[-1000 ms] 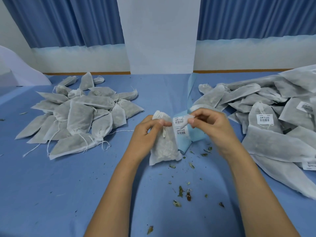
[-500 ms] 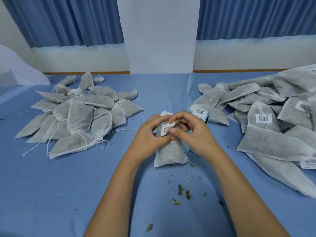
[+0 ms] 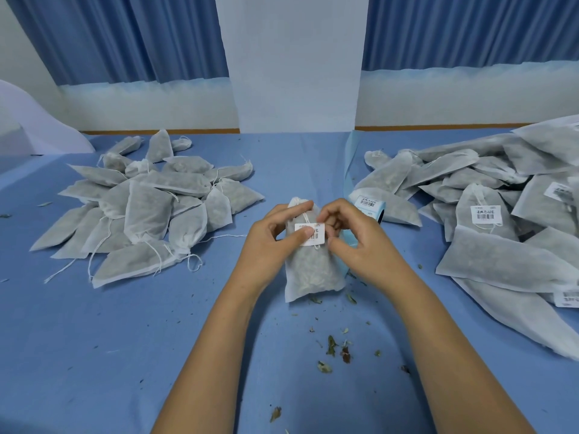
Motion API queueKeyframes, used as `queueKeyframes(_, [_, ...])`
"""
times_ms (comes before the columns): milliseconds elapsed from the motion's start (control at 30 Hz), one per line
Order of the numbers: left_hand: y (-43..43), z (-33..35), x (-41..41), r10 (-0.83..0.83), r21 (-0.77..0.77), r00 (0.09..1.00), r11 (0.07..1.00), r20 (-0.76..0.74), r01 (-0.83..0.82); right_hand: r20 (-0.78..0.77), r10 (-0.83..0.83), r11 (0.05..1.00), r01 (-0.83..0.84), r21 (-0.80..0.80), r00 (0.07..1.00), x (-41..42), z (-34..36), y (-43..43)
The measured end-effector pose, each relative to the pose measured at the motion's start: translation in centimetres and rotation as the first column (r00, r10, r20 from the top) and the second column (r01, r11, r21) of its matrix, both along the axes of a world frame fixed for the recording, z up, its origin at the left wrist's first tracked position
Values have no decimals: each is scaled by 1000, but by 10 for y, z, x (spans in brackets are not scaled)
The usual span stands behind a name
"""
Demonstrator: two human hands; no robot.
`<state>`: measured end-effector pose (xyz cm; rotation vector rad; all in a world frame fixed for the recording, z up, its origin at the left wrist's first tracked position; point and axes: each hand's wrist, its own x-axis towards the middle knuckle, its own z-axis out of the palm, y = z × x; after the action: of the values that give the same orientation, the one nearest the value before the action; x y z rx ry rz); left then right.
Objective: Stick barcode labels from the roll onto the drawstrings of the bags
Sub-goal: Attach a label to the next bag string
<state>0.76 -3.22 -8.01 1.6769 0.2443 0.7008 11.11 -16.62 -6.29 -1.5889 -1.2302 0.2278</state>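
You are working at the blue counter (image 3: 125, 339), with the unlabelled pile (image 3: 147, 211) well off to your left and the labelled pile (image 3: 501, 233) to your right. The bag (image 3: 310, 270) stands between your hands in the middle, its bottom edge on the counter.

Your left hand (image 3: 269, 242) is wrapped round the bag's upper part, with the thumb pressing on the left half of the label. Your right hand (image 3: 360, 242) has its fingers curled in and looks to be pinching the label's right edge. The label roll (image 3: 366, 203) lies on the counter just behind that hand.

The barcode label (image 3: 310, 234) sits flat across the front of the bag, over the drawstring (image 3: 305, 218) that hangs from the neck. By my reading this is the sticking step, nearly finished. Next, squeeze the label firmly so it grips the string. Then this bag can join the right pile and you can take a fresh one from the left.

A second ago your right hand was up at the strip, peeling the label off. Half a second ago the label was a small fold at the string. Now it is spread out, barcode towards you.
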Motion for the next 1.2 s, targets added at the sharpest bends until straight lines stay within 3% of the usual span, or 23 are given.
queueKeyframes(167, [0,-2,0,5,70,998,998,55,-9,-219,-121,990,133,38,968,-3,-7,13])
queueKeyframes(367, [-3,-1,0,-63,82,995,995,78,56,-475,-106,988,148,52,873,0,-6,15])
queueKeyframes(467, [-1,-2,0,2,22,993,1000,122,-5,-504,-56,990,114,85,862,0,-8,15])
queueKeyframes(567, [-1,0,1,32,50,989,998,141,-40,-426,-42,996,70,51,904,-7,-9,18])
queueKeyframes(700, [-13,9,8,-4,-29,986,1000,167,9,-473,-68,979,150,139,879,-4,-6,12])
queueKeyframes(867, [-36,25,37,68,26,990,998,-121,-65,-555,-93,946,247,210,827,12,-6,-19])
queueKeyframes(1033, [-71,38,64,-1,154,918,986,-396,68,-643,-120,917,333,220,756,38,-9,-58])
queueKeyframes(1200, [-98,43,87,-26,84,903,994,-429,68,-660,-54,979,169,113,749,56,-12,-91])
